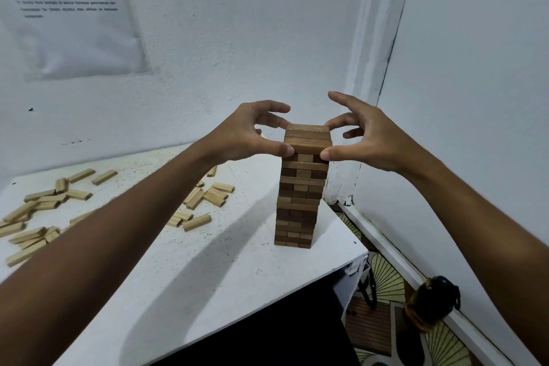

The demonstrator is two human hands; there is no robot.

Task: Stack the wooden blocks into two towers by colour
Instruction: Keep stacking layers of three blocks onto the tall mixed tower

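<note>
A tall tower of dark wooden blocks (300, 187) stands on the white table (208, 261) near its right edge; the left hand (252, 134) and right hand (365, 140) pinch its top layer from both sides; light blocks (44, 211) lie scattered far left.

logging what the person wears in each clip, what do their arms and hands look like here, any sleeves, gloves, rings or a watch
Both forearms are bare all the way to the frame edge, with no sleeves in view. The left hand and the right hand wear no gloves, and no rings, watch, bracelet or bandage can be seen on the fingers or wrists. The fingernails that show look short and unpainted. No cables or markings are visible.
</note>
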